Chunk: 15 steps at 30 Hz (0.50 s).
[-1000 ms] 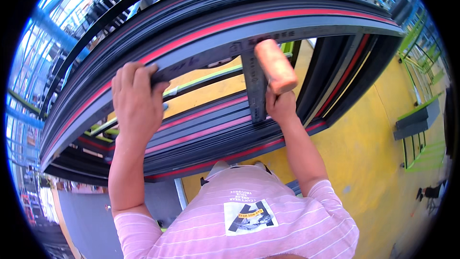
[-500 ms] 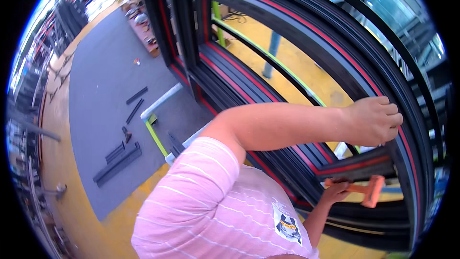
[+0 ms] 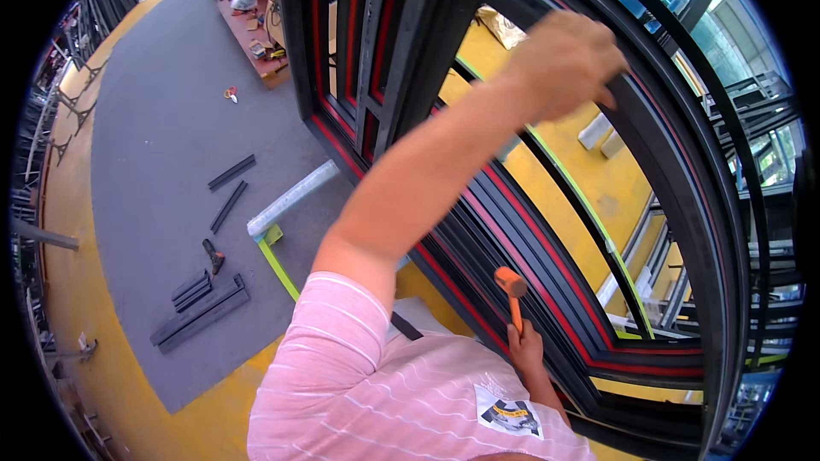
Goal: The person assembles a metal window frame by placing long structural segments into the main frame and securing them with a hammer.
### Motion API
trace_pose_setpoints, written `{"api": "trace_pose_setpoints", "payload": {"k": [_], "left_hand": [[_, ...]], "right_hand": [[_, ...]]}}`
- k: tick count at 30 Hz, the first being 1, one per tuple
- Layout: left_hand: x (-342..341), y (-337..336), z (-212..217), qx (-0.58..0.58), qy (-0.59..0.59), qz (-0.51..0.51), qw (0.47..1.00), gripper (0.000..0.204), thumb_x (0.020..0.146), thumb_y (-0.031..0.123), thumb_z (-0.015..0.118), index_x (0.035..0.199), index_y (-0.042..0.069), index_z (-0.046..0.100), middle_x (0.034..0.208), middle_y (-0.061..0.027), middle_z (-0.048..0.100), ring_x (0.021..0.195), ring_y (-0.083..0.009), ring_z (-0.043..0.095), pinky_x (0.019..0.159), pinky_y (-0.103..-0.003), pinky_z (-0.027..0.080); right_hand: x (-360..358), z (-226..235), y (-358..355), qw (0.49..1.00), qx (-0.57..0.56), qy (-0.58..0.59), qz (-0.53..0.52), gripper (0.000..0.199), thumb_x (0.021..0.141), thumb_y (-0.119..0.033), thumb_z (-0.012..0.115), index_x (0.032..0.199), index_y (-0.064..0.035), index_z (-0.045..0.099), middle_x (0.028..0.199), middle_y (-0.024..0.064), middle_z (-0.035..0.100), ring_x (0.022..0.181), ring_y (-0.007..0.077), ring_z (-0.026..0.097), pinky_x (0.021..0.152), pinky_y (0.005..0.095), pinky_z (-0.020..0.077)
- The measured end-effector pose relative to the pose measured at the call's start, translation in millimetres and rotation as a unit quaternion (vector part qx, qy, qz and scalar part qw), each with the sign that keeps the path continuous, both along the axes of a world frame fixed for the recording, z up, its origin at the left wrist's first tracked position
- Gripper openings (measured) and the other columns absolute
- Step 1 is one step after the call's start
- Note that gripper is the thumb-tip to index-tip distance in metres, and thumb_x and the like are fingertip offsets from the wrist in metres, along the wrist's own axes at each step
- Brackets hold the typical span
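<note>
While gripping the mallet (image 3: 510, 282) by its handle in the right hand (image 3: 526, 348), holding the left hand (image 3: 568, 64) out at the upper rail of the frame (image 3: 709, 239). On the right, closed snugly round the handle, with no slack showing. On the left, only loosely curled, with nothing visible in the grasp; too blurred there to tell whether resting on the rail or poised just over it.

Close in front: the frame, large, dark and red-striped, open in the middle onto yellow floor (image 3: 589, 179). Held low, near the bottom rails, head upward: the mallet. Cannot tell whether touching the rails; no blow in sight.

Judging by the poses, probably at a handling step, steadying or feeling the frame with one hand and holding the mallet at the ready with the other, rather than in mid-strike. For any tap, would call for a settled left palm on the rail, clear of the striking spot, then for a short, square swing. Needs care about pinching fingers or marring the edges.

Off to the left, on the grey mat (image 3: 171, 171), well apart from the mallet: dark strips (image 3: 231, 172), a black tool (image 3: 214, 258), longer profiles (image 3: 201, 316) and scissors (image 3: 231, 95).
</note>
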<state>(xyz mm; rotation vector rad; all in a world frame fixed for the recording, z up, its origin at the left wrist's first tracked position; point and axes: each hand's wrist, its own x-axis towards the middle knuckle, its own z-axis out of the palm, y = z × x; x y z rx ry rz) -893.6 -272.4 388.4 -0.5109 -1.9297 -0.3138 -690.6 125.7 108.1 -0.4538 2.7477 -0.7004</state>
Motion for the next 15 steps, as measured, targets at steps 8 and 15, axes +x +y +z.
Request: {"api": "trace_pose_setpoints", "payload": {"k": [8,15], "left_hand": [[-25.9,3.7,-34.3,0.155,0.116,-0.078,0.978,0.023,0.068,0.028,0.079,0.085,0.014,0.072,0.086,0.0006,0.063,0.1,-0.0202,0.064,0.102,-0.037,0.047],[-47.9,63.7,-41.0,0.337,0.255,-0.054,0.905,0.012,0.075,0.016,0.067,0.083,0.015,0.077,0.093,-0.0014,0.073,0.104,-0.0221,0.068,0.112,-0.044,0.042]], "right_hand": [[-58.3,15.5,-163.7,0.991,0.058,-0.052,0.105,0.027,0.099,-0.029,0.062,0.105,-0.0026,0.061,0.076,0.027,0.066,0.073,0.049,0.065,0.064,0.0539,0.0529],[-31.0,-96.9,-161.8,0.954,-0.124,-0.247,0.117,0.041,0.099,-0.032,0.061,0.127,-0.0014,0.062,0.109,0.0295,0.069,0.108,0.0418,0.067,0.09,0.0454,0.0525]]}}
